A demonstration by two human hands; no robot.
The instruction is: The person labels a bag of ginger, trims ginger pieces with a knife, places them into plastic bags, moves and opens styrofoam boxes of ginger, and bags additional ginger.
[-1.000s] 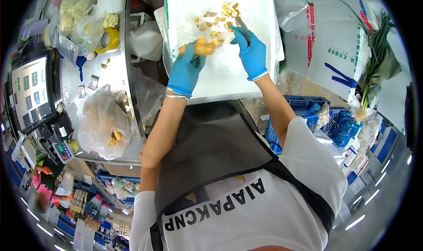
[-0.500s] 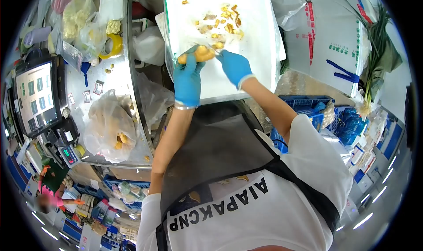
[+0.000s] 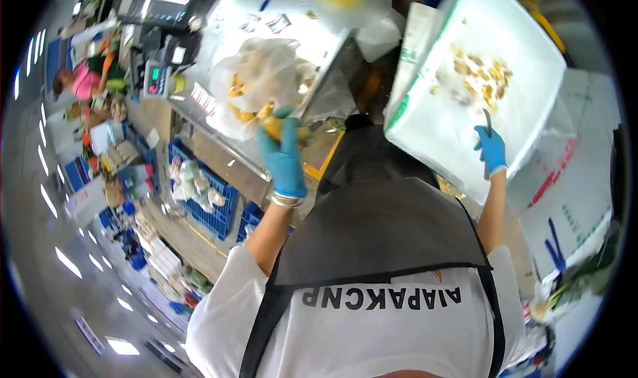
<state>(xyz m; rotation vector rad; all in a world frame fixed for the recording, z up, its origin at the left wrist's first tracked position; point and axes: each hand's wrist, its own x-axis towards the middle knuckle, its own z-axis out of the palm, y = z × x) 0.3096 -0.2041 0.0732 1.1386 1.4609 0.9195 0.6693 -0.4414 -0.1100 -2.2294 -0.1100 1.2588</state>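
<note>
My left hand (image 3: pixel 284 160), in a blue glove, is closed around a knobbly yellow-brown piece of ginger (image 3: pixel 273 128). It is beside a clear plastic bag (image 3: pixel 256 66) on the metal counter, with more yellow pieces (image 3: pixel 236 86) inside. At the right, my gloved right hand (image 3: pixel 491 151) grips a small knife (image 3: pixel 488 117), whose slim curved blade points away from me. That hand is over the near part of a white foam box (image 3: pixel 442 135). Yellow-brown scraps (image 3: pixel 488 79) lie scattered on the box's floor.
A scale with a lit display (image 3: pixel 155 78) stands at the counter's left end. Blue crates (image 3: pixel 216 208) sit on the floor below. Farther left, a person in a pink top (image 3: pixel 85 82) is at work. White sacking (image 3: pixel 565 125) lies right of the box.
My left hand has carried the ginger left from over the box to the bag. My right hand has moved apart from it, still with the knife. The view has turned left.
</note>
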